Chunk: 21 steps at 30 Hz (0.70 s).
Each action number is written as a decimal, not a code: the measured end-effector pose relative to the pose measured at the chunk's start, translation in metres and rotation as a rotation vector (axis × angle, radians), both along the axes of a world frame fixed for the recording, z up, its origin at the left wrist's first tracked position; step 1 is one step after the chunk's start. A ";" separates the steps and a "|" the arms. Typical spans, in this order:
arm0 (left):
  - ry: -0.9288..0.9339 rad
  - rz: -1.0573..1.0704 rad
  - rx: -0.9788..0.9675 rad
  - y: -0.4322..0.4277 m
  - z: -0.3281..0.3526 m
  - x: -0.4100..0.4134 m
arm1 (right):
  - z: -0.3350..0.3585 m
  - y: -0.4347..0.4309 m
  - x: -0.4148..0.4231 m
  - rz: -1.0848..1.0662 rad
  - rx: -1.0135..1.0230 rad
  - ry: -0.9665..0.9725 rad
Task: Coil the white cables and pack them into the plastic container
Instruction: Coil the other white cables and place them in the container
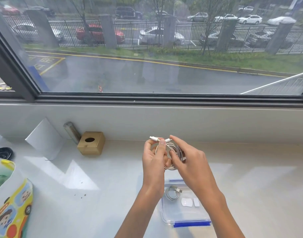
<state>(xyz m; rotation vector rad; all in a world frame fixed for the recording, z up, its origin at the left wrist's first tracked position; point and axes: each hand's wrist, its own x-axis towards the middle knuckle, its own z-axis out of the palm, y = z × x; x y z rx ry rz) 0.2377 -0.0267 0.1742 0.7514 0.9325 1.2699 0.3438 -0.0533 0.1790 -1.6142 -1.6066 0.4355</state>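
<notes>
White, glossy counter (95,194) carries the clear, shallow, rectangular plastic container (161,210) with blue clips (192,224), set directly beneath the hands, judged so that a finished coil can drop straight in. Above the container's far edge, the left hand (154,160) pinches a smooth white cable (177,150), wound in round loops, just under its two plugs (154,138). The right hand (190,162) curls thumb and fingers round the loops' other side, apparently restraining the springy turns. Inside the container, far-left corner, a second coiled cable (171,194) lies beside two small flat white pieces (186,202).
</notes>
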 end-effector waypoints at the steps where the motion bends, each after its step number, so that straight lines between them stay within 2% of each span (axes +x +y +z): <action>1: 0.031 0.012 0.005 -0.001 0.000 0.000 | 0.000 0.000 -0.002 -0.007 0.010 -0.029; 9: 0.097 0.020 -0.046 0.001 0.000 -0.003 | -0.007 0.005 -0.004 0.008 -0.020 0.165; 14: 0.168 0.033 0.076 0.001 0.001 -0.005 | -0.009 0.005 -0.008 -0.044 0.018 0.323; 18: 0.277 0.071 0.176 0.002 -0.006 -0.007 | -0.010 0.005 -0.003 -0.001 -0.015 0.277; 21: 0.396 0.035 0.244 0.003 -0.009 -0.009 | -0.007 0.011 0.002 0.063 -0.067 0.329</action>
